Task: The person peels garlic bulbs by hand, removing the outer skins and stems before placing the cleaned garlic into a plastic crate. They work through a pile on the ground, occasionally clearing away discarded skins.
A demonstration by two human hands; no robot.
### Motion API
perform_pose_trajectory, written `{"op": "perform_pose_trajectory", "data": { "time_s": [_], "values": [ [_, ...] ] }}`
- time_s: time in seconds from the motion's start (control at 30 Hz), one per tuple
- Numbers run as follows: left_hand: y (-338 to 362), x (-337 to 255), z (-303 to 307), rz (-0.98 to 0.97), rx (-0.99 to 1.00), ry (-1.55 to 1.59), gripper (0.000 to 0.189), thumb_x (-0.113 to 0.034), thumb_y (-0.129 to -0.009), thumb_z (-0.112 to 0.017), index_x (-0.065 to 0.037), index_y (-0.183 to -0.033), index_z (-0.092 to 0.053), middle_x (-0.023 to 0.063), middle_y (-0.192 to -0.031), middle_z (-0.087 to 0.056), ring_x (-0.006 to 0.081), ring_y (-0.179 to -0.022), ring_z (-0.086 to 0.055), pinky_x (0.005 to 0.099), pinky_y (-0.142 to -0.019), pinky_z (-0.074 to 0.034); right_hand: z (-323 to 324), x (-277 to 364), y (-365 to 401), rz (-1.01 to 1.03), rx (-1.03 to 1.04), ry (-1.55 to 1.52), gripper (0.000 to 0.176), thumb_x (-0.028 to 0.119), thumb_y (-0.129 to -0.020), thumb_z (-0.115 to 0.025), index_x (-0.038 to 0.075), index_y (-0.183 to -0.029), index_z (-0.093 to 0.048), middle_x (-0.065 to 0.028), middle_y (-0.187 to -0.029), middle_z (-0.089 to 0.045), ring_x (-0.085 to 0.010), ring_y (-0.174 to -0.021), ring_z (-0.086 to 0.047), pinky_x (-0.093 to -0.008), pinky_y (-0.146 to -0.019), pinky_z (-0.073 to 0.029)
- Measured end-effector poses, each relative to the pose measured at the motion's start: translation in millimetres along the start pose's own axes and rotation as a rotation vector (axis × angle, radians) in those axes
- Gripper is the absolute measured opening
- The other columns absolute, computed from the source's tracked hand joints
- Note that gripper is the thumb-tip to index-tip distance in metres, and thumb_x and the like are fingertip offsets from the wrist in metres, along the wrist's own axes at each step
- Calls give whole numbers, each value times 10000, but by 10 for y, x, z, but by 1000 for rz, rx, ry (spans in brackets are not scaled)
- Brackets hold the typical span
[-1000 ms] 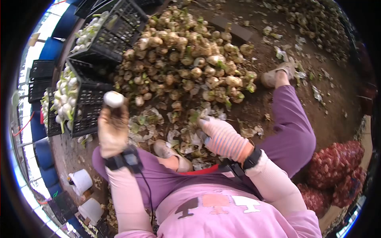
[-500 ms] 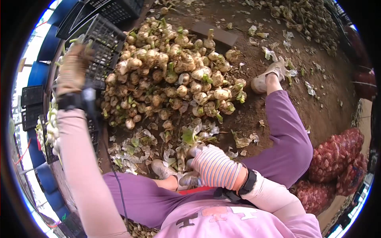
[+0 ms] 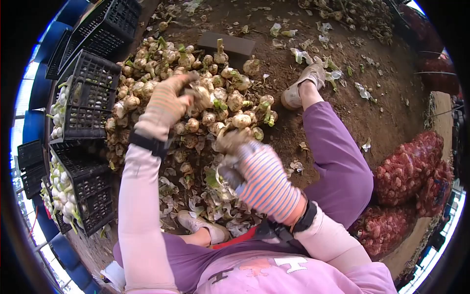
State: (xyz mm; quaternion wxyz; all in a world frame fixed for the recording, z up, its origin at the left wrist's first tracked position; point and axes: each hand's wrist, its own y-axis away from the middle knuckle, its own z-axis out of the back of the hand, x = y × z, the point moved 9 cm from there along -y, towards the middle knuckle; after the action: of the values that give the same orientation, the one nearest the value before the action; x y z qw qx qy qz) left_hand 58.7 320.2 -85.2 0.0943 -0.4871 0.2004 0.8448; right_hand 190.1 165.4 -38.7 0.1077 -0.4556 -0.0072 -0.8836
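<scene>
A heap of dirty, unpeeled bulbs (image 3: 215, 98) lies on the earth floor in front of me. My left hand (image 3: 169, 100), in a striped glove, reaches into the heap and closes on one unpeeled bulb (image 3: 201, 96). My right hand (image 3: 257, 179), also gloved, hovers lower over the peel scraps (image 3: 208, 201). Its fingers are curled around a small grey tool (image 3: 230, 175), whose exact shape I cannot make out.
Black plastic crates (image 3: 83, 100) stand at the left, and the nearer crate (image 3: 81, 188) holds white peeled bulbs (image 3: 56, 196). Red mesh sacks (image 3: 409, 169) lie at the right. My legs in purple trousers (image 3: 338, 157) flank the heap, and a flat board (image 3: 227, 44) lies beyond it.
My left hand, which held a white peeled bulb, swung out to the crates and now has come back to grip an unpeeled bulb in the heap. My right hand rose slightly.
</scene>
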Motion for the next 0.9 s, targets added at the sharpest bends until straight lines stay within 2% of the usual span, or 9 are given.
{"op": "perform_pose_trajectory", "data": {
  "time_s": [0.2,0.5,0.57,0.63,0.67,0.7,0.77,0.83,0.9],
  "values": [
    [1027,-736,-441,126,299,126,578,72,-710,-577,-13,-1270,-461,32,-785,-636,56,-710,-575,195,-616,-460,46,50,-90,-81,159,55,592,499,-713,-682,-4,-999,-561,-212,-766,-615,-353,-741,-617,-422,-664,-480],
    [1951,-1080,-424,-498,-261,-446,857,-247,-521,-840,-85,-1257,-433,161,-1206,-425,310,-1075,-496,368,-869,-465,-84,55,241,-372,276,-876,272,243,-873,-576,33,-1045,-589,-78,-713,-571,-162,-571,-546,-294,-525,-435],
    [2060,-976,-430,-430,-316,-446,808,-215,-528,-847,-82,-1214,-440,158,-1148,-479,350,-1037,-516,404,-860,-449,12,270,186,-106,315,-715,243,214,-895,-548,45,-1066,-581,-40,-801,-544,-126,-551,-512,-267,-510,-415],
    [2156,-1002,-434,-473,-361,-562,729,-157,-552,-820,-90,-1183,-462,152,-1119,-490,355,-991,-531,406,-820,-466,-154,203,356,-531,489,-1047,234,210,-920,-514,50,-1079,-573,-42,-849,-538,-103,-577,-505,-262,-517,-415],
    [2163,-1036,-416,-488,-372,-536,685,-122,-570,-793,-88,-1174,-470,151,-1083,-502,362,-956,-534,399,-793,-474,-39,330,293,26,339,-721,240,230,-941,-485,59,-1095,-555,-18,-784,-531,-78,-587,-485,-245,-519,-403],
    [2166,-1056,-401,-487,-375,-536,685,-122,-570,-793,-88,-1174,-470,151,-1083,-502,362,-956,-534,399,-793,-474,-56,295,322,28,342,-720,240,230,-941,-485,59,-1095,-555,-18,-784,-531,-78,-587,-485,-245,-519,-403],
    [2195,-1108,-341,-513,-413,-498,683,-70,-560,-772,-78,-1172,-470,151,-1062,-510,333,-953,-551,384,-784,-484,-229,237,415,-431,502,-1201,261,203,-941,-475,65,-1156,-526,-19,-803,-537,-89,-633,-509,-247,-545,-422],
    [2176,-1028,-325,-422,-378,-408,679,-136,-597,-743,-39,-1202,-449,138,-1064,-524,295,-966,-565,357,-789,-489,-221,262,454,-484,537,-1217,315,170,-925,-472,67,-1223,-487,-21,-901,-565,-84,-713,-536,-241,-598,-453],
    [2131,-320,-446,138,-294,1131,676,-310,-701,-718,-41,-1252,-431,179,-1100,-565,278,-955,-583,376,-830,-500,-197,338,400,-299,464,-1157,356,138,-893,-475,65,-1242,-478,-13,-982,-582,-68,-779,-539,-223,-638,-467]
  ]
}}
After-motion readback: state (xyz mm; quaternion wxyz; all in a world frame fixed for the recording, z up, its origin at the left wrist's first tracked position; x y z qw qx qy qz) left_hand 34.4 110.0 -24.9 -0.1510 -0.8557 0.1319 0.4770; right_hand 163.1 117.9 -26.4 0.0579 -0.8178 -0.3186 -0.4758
